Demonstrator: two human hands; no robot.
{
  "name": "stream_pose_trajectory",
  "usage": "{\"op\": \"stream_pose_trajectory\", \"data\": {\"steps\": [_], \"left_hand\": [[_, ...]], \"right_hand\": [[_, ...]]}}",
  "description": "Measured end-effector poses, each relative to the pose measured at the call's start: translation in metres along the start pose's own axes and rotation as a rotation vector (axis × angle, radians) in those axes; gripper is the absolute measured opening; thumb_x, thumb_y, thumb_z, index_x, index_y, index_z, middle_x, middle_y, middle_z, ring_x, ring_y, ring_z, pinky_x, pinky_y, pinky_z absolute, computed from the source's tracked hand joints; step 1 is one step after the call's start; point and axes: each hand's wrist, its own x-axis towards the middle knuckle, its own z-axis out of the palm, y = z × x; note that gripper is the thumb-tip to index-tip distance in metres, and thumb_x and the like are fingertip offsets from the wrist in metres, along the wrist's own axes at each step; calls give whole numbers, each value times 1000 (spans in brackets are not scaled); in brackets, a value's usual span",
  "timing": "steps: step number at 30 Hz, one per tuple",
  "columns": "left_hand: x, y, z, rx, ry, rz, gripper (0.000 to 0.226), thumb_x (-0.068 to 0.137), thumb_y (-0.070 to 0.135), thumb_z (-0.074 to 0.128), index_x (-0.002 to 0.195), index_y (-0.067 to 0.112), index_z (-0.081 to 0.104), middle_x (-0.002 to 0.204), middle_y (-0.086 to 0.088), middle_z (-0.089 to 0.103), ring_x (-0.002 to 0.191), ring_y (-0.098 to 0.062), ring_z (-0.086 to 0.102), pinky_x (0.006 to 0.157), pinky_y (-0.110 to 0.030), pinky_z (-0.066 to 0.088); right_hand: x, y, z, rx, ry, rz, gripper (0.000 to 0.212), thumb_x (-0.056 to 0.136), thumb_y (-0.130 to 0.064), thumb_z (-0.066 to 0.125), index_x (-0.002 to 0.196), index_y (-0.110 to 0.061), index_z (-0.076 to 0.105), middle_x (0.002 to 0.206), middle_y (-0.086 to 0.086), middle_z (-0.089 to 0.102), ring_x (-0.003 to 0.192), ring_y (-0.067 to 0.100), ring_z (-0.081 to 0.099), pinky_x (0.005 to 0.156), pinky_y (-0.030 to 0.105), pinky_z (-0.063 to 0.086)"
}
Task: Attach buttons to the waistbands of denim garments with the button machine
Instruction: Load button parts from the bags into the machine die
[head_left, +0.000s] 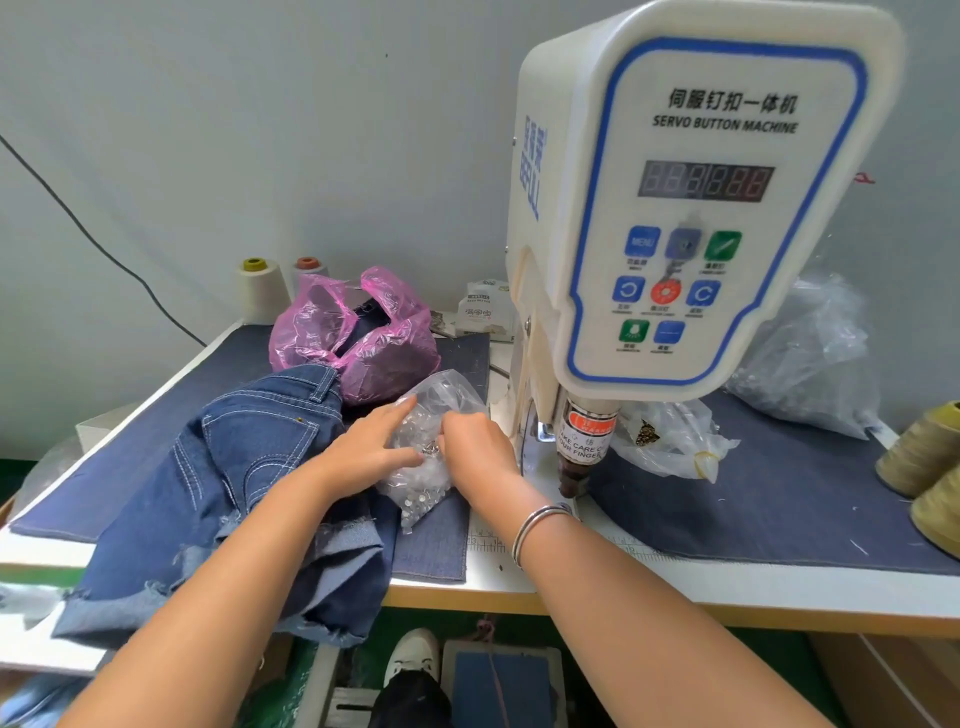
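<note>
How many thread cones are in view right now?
4: a cream cone and a pale cone behind the pink bag; two olive cones at the right edge. More may be hidden.

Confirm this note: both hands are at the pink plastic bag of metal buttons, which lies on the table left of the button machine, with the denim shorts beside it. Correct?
Not quite. The head view shows the left hand and right hand at the clear plastic bag of buttons; the pink bag sits behind, untouched. The button machine and denim shorts are as noted.

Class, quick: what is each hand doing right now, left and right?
Left hand: open, fingers straight, resting on the clear bag of buttons.
Right hand: fingers curled, picking in the same bag; whether it holds a button cannot be told.
</note>
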Motion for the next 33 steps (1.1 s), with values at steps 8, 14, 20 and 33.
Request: {"op": "stream_pose_trajectory", "data": {"steps": [8,14,20,33], "left_hand": [[1,9,4,373,-117,-88,130,64,48,77,153,30,-16,160,-2,4,141,-27,29,111,-41,31],[0,10,7,412,-79,-74,124,65,47,74,153,30,-12,152,-6,19,130,-30,39,103,-41,38],[3,18,8,402,-25,-6,120,68,35,75,154,23,-7,147,-9,22,123,-30,45,96,-39,44],[18,28,6,570,70,123,109,75,23,72,154,16,-2,144,-6,26,119,-27,47,88,-41,48]], "right_hand": [[-3,-3,1,107,42,22,18,94,-19,50,107,-13,62,105,12,64,95,32,60,71,33,43],[-2,-3,3,37,65,-8,21,97,-11,45,104,-9,65,102,13,66,94,33,62,68,32,43],[-3,-1,1,186,86,127,20,93,-15,48,100,-11,67,100,13,67,92,33,62,68,30,42],[-5,-3,-3,498,133,254,22,95,-17,51,108,-8,66,111,10,67,104,27,61,86,32,49]]}}
